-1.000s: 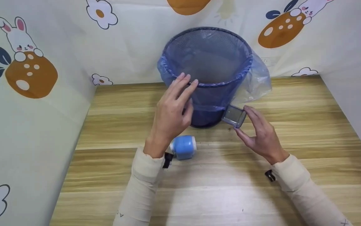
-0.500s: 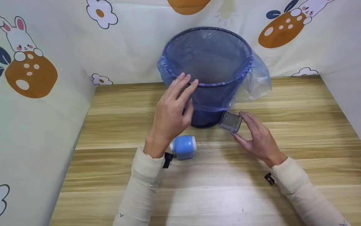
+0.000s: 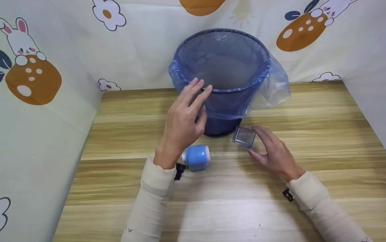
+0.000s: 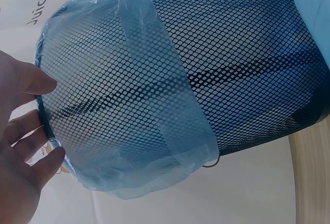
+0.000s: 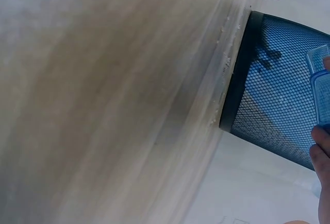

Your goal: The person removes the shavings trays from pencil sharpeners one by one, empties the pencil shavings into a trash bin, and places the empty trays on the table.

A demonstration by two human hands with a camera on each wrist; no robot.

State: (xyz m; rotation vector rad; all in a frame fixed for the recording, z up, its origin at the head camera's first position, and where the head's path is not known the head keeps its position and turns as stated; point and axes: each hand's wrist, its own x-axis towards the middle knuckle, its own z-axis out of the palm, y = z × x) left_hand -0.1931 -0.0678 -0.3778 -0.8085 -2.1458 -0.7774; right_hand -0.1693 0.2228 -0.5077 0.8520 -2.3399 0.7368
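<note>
My left hand [image 3: 186,117] rests at the front-left rim of a dark mesh wastebasket [image 3: 219,126], its fingers fairly straight. In the left wrist view the fingertips touch the rim, and the thumb [image 4: 38,82] lies on the outside. A thin blue bag [image 4: 170,116] lines the basket and folds over its rim. My right hand [image 3: 276,154] pinches a small clear square plastic box [image 3: 244,137] between thumb and fingers, low beside the basket's base. Only part of this box [image 5: 322,95] shows in the right wrist view, in front of the mesh.
A small blue container [image 3: 197,157] with white ends lies on the wooden tabletop [image 3: 233,201], just right of my left wrist. Printed cloth walls [image 3: 139,57] enclose the back and both sides. Loose bag plastic [image 3: 275,89] hangs off the basket's right side.
My right hand has moved the clear box toward me and slightly left, away from the hanging bag, tilting it a little. The left hand, basket and blue container stay where they were.
</note>
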